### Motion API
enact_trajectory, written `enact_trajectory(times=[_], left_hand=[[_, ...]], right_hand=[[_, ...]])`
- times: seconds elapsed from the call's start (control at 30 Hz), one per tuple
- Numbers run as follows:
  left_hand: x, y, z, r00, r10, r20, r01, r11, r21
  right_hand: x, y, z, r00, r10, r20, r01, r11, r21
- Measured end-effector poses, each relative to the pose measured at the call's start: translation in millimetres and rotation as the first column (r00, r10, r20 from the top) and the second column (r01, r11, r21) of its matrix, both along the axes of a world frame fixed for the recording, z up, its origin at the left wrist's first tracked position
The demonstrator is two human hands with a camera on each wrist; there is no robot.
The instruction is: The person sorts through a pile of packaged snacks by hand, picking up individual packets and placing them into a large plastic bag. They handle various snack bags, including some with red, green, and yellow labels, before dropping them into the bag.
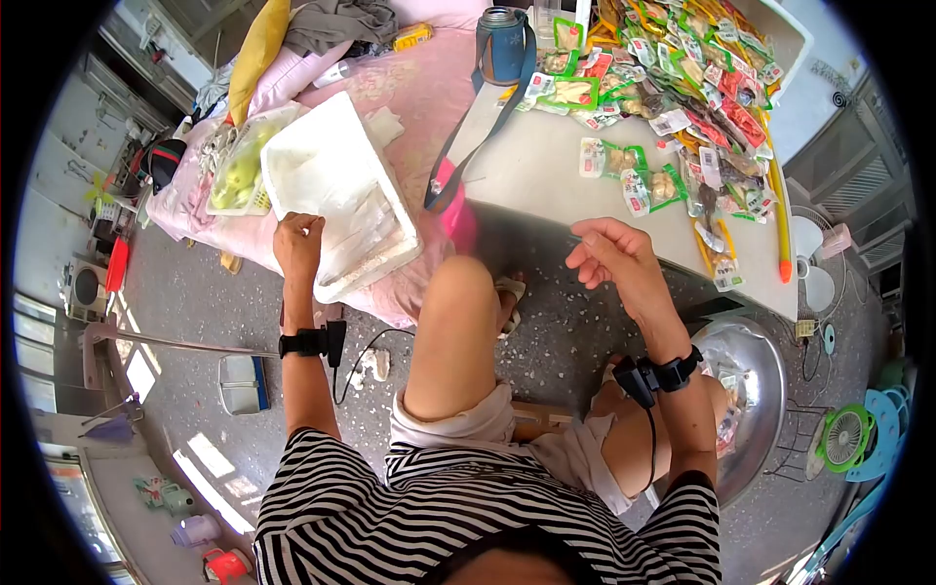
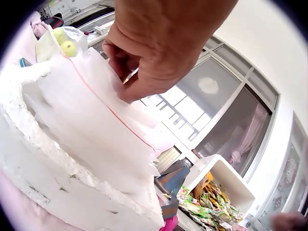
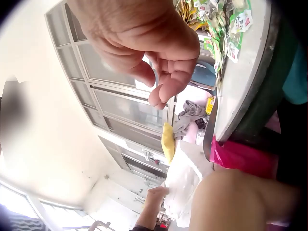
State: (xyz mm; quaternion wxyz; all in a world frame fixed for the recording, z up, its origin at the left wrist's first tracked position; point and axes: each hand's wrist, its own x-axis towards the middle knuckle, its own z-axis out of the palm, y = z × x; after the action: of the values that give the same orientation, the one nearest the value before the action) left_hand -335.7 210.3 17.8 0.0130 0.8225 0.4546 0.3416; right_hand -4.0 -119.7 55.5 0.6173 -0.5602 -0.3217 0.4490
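Note:
The left hand [image 1: 298, 244] is at the near left edge of a white foam box [image 1: 290, 132]. In the left wrist view, the curled fingers of the left hand [image 2: 139, 62] pinch thin translucent plastic [image 2: 82, 96] that lines the box. The right hand [image 1: 619, 263] hovers in front of the table's edge, its fingers loosely bent, holding nothing; the right wrist view shows the right hand [image 3: 144, 53] with nothing between thumb and fingers. Small colourful food packets [image 1: 673, 68] are heaped at the table's far right, a few lying apart nearer the hand.
A blue bottle [image 1: 502, 49] with a long strap stands at the table's [image 1: 531, 146] left end. Beside the foam box is a basket of green fruit [image 1: 239, 171]. A metal basin [image 1: 765, 390] sits on the floor at the right. A pink bag [image 1: 456, 210] hangs near the knee.

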Motion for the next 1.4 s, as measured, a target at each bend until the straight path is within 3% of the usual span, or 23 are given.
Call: enact_trajectory(times=[0.07,0.2,0.3,0.37,0.5,0.67,0.87,0.97,1.07,1.17,1.27,1.4], left_hand=[[13.8,-19.8,22.5,0.997,-0.008,0.071,0.001,0.995,0.101],[74.5,-71.7,55.2,0.874,-0.295,0.386,0.321,0.947,-0.005],[142.1,-106.7,50.5,0.781,-0.437,0.445,0.51,0.859,-0.051],[186.1,-130.8,42.1,0.783,-0.505,0.364,0.584,0.799,-0.145],[256.1,-169.7,17.3,0.721,-0.677,0.148,0.692,0.708,-0.136],[291.4,-182.5,2.1,0.661,-0.743,0.107,0.748,0.643,-0.164],[312.3,-180.7,-0.8,0.642,-0.762,0.088,0.764,0.625,-0.159],[308.7,-190.7,-3.3,0.639,-0.703,0.313,0.756,0.65,-0.084],[296.3,-194.9,-18.7,0.557,-0.742,0.373,0.815,0.575,-0.073],[291.4,-186.9,-30.4,0.618,-0.661,0.426,0.784,0.556,-0.276],[294.3,-179.0,-33.0,0.625,-0.636,0.454,0.779,0.469,-0.416],[294.6,-172.2,-40.2,0.546,-0.467,0.695,0.82,0.129,-0.558]], right_hand=[[2.7,5.6,-8.5,1.0,-0.006,-0.013,0.005,1.0,-0.028],[5.3,14.9,-18.8,1.0,-0.008,-0.012,0.007,0.999,-0.038],[10.4,20.3,-18.2,1.0,-0.03,-0.004,0.03,0.999,-0.012],[14.4,24.0,-23.2,0.995,-0.094,-0.042,0.094,0.996,-0.004],[36.0,16.4,-43.9,0.98,-0.173,-0.097,0.168,0.984,-0.058],[56.3,10.9,-52.9,0.94,-0.335,-0.07,0.33,0.941,-0.08],[61.4,18.6,-48.4,0.897,-0.44,-0.045,0.435,0.895,-0.099],[63.8,24.0,-49.3,0.878,-0.478,-0.037,0.472,0.875,-0.11],[63.8,28.6,-52.8,0.88,-0.473,-0.043,0.466,0.877,-0.115],[61.8,34.2,-60.7,0.884,-0.461,-0.078,0.46,0.887,-0.034],[62.3,31.6,-64.5,0.9,-0.436,-0.008,0.436,0.9,0.013],[69.4,30.5,-71.7,0.903,-0.381,0.197,0.387,0.922,0.01]])
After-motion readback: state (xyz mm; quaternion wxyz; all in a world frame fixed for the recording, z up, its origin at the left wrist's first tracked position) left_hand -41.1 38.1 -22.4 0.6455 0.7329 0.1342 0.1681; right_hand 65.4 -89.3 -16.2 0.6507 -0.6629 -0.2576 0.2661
